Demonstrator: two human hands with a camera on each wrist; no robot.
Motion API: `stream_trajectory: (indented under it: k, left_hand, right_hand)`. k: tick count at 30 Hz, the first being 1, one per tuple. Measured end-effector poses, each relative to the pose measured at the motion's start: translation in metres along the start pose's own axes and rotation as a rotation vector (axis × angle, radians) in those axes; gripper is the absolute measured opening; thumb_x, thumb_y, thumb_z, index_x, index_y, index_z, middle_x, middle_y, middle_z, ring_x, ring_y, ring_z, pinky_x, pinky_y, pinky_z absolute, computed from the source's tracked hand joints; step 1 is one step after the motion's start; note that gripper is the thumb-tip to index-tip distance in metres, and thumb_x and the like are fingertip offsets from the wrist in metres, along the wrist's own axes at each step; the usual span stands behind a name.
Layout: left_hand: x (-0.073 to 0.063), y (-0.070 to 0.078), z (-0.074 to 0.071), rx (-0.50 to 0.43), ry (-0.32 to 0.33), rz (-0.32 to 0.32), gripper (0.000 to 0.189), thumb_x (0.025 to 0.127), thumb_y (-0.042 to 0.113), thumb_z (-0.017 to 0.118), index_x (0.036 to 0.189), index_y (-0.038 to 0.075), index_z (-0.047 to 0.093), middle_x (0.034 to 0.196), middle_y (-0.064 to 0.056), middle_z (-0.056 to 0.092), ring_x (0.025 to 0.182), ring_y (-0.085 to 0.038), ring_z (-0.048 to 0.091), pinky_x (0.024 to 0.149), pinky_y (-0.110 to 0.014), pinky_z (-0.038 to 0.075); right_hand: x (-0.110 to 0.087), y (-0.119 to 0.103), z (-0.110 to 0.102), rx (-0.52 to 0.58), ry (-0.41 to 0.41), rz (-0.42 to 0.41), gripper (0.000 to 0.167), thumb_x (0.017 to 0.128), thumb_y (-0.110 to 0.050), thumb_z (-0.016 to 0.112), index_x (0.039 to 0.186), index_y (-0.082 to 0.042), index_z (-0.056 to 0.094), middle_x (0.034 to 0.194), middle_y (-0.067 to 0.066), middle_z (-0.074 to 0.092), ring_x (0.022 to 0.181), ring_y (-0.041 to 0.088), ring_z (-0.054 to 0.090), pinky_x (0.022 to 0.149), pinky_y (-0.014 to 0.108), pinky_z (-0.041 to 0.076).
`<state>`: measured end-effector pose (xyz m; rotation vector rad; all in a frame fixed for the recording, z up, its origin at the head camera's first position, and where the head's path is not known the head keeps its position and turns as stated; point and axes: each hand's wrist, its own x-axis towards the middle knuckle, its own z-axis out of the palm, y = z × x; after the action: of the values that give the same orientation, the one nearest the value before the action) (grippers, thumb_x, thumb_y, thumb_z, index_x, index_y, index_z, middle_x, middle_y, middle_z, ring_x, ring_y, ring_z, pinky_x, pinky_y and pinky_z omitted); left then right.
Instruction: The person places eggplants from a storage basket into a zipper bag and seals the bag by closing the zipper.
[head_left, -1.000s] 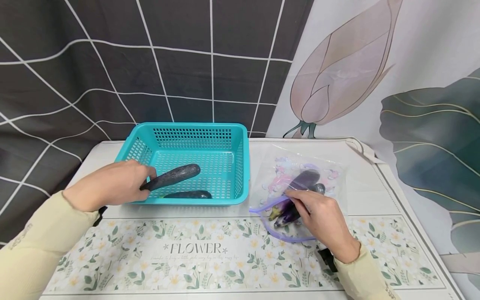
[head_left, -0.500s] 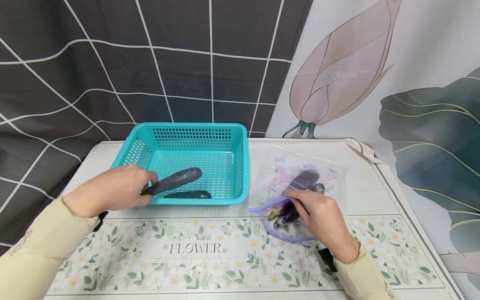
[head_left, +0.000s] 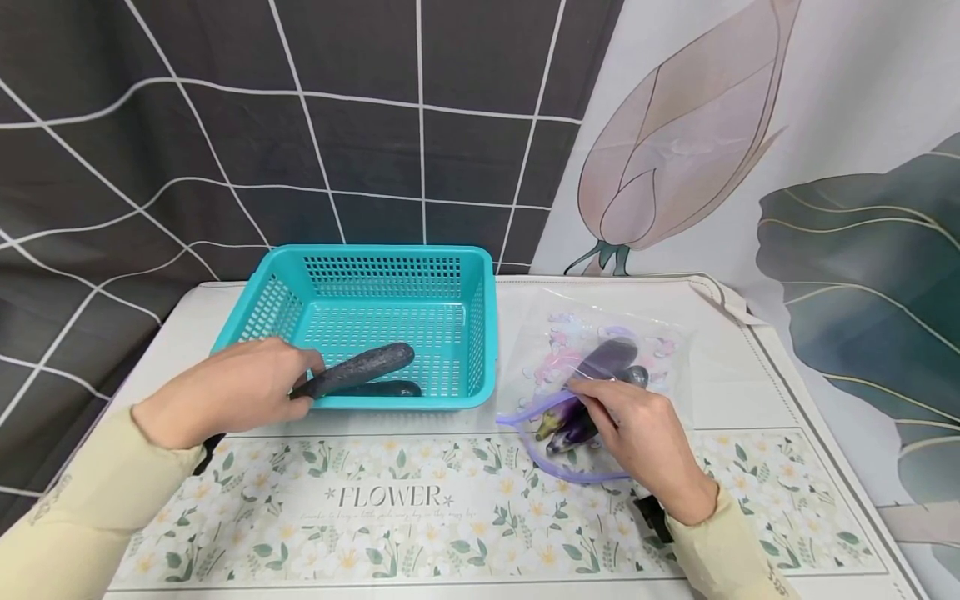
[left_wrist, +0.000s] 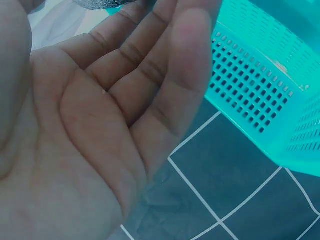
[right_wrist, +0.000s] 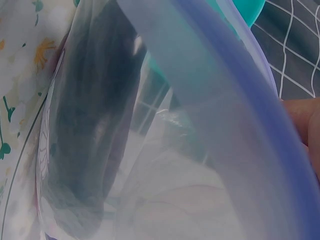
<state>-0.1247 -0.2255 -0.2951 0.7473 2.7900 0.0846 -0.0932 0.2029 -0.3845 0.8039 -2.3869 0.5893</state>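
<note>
One dark vegetable [head_left: 362, 369], perhaps eggplant, in left hand [head_left: 242, 382]

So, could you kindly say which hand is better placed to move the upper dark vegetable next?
Probably the left hand: it grips that long dark vegetable partly over the turquoise basket, while the right hand is occupied, pinching the clear zip bag.

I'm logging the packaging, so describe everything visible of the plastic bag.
The bag is clear, plastic-looking, with pinkish print and a purple rim. It lies on the table, right of the basket, its mouth open toward the near left, two eggplants inside, stems toward the mouth. The right hand pinches the rim.
</note>
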Motion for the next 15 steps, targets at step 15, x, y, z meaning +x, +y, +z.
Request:
stream_trajectory:
  k: [15]
  left_hand:
    - [-0.004, 0.017, 0.004, -0.051, 0.06, 0.039, 0.026, 0.084, 0.019, 0.076, 0.108, 0.011, 0.071, 0.075, 0.01, 0.059, 0.057, -0.006, 0.045, 0.052, -0.028, 0.038]
  right_hand:
    - [0.0, 0.0, 0.001, 0.002, 0.001, -0.004, 0.031, 0.079, 0.006, 0.078, 0.107, -0.007, 0.077, 0.101, 0.007, 0.076, 0.088, 0.025, 0.074, 0.073, 0.039, 0.059]
